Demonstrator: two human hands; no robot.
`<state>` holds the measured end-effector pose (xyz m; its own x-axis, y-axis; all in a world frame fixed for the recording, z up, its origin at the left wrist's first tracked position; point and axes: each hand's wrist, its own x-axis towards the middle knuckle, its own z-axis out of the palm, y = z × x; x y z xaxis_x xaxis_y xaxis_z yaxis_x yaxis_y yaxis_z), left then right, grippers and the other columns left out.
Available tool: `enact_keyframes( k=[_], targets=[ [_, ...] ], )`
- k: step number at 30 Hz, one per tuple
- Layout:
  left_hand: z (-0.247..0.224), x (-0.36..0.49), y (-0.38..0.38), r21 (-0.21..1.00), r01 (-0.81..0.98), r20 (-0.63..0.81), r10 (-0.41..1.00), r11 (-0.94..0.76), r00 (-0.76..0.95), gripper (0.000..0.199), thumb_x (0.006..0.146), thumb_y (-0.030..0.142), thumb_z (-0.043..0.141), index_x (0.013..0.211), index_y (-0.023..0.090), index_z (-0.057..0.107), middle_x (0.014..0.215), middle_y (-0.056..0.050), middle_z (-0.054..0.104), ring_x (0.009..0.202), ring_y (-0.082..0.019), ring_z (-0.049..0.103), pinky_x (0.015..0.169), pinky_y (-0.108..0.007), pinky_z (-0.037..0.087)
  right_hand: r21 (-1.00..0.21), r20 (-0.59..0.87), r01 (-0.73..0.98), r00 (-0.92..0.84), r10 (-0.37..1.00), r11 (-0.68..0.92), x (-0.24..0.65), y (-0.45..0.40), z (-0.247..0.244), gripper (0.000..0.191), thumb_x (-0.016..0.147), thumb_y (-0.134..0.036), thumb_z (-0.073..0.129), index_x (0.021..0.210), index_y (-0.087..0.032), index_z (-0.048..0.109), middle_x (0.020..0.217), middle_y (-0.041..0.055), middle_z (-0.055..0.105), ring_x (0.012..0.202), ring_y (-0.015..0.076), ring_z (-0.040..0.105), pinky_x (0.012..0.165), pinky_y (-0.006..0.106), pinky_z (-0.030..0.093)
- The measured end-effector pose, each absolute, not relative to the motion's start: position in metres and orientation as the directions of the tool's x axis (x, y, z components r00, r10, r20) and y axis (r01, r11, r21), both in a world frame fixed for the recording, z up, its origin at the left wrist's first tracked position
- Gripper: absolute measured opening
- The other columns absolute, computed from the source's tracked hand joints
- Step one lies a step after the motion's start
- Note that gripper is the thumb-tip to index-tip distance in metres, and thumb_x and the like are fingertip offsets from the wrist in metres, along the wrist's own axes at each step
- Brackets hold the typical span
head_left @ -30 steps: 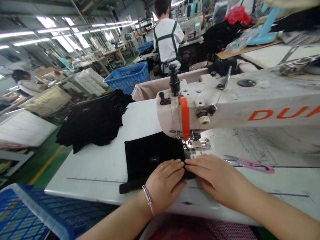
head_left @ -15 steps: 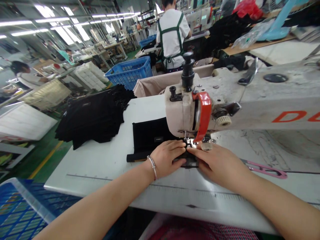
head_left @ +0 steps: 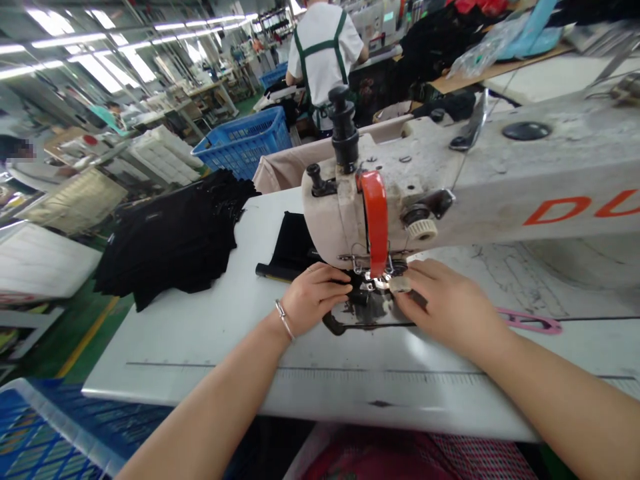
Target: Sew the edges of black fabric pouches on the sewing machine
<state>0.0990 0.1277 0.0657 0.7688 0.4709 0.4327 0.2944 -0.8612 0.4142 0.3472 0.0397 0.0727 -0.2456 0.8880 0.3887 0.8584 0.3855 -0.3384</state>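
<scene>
A piece of black fabric (head_left: 291, 241) with a rolled edge lies on the sewing machine's table, partly under the machine head (head_left: 330, 200). My left hand (head_left: 315, 297) is closed on its near part, fingers together, just left of the presser foot (head_left: 370, 285). At the foot's right side is my right hand (head_left: 445, 300), fingers bent and drawn together beside a small beige piece (head_left: 400, 285). Whatever its fingertips hold is hidden by the machine. Dark metal (head_left: 360, 323) shows on the bed between my hands.
A stack of black fabric pieces (head_left: 175, 240) sits on the table's left. Pink thread snips (head_left: 533, 321) lie right of my right hand. Blue baskets stand behind the table (head_left: 245, 137) and at lower left (head_left: 45, 427). A co-worker (head_left: 323, 53) is at the back.
The black fabric has turned at the needle, its rolled edge swinging up and away. My left hand has shifted left of the foot, my right hand to its right. The view has shifted slightly.
</scene>
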Motion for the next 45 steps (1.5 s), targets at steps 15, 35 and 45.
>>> enact_keyframes(
  k=[15,35,45],
  targets=[
    [0.062,0.121,0.096,0.428,0.404,0.452,0.579,-0.808,0.679,0.01,0.089,0.019,0.06,0.093,0.018,0.069,0.097,-0.002,0.073,0.091,-0.015,0.066,0.089,-0.033,0.053,-0.452,0.35,0.715,-0.407,0.844,0.533,0.334,0.037,0.058,0.016,0.092,-0.018,0.052,0.102,-0.021,0.064,0.1,0.0052,0.066,0.095,0.0215,0.056,0.083,0.036,0.046],
    [0.054,0.133,0.117,0.401,0.49,0.489,0.633,-0.774,0.6,0.003,0.08,0.019,0.072,0.081,0.022,0.071,0.085,0.0,0.073,0.083,-0.017,0.066,0.081,-0.03,0.053,-0.216,0.439,0.85,-0.354,0.826,0.48,0.332,0.048,0.054,0.018,0.091,-0.022,0.053,0.101,-0.02,0.068,0.099,0.009,0.068,0.085,0.0244,0.062,0.074,0.037,0.049],
    [0.054,0.134,0.119,0.435,0.518,0.438,0.676,-0.736,0.592,0.002,0.081,0.02,0.071,0.081,0.022,0.071,0.084,0.001,0.072,0.083,-0.016,0.064,0.082,-0.03,0.052,-0.175,0.447,0.863,-0.359,0.819,0.474,0.331,0.052,0.052,0.014,0.091,-0.02,0.054,0.097,-0.019,0.066,0.094,0.0077,0.066,0.085,0.022,0.06,0.075,0.032,0.048]
  ],
)
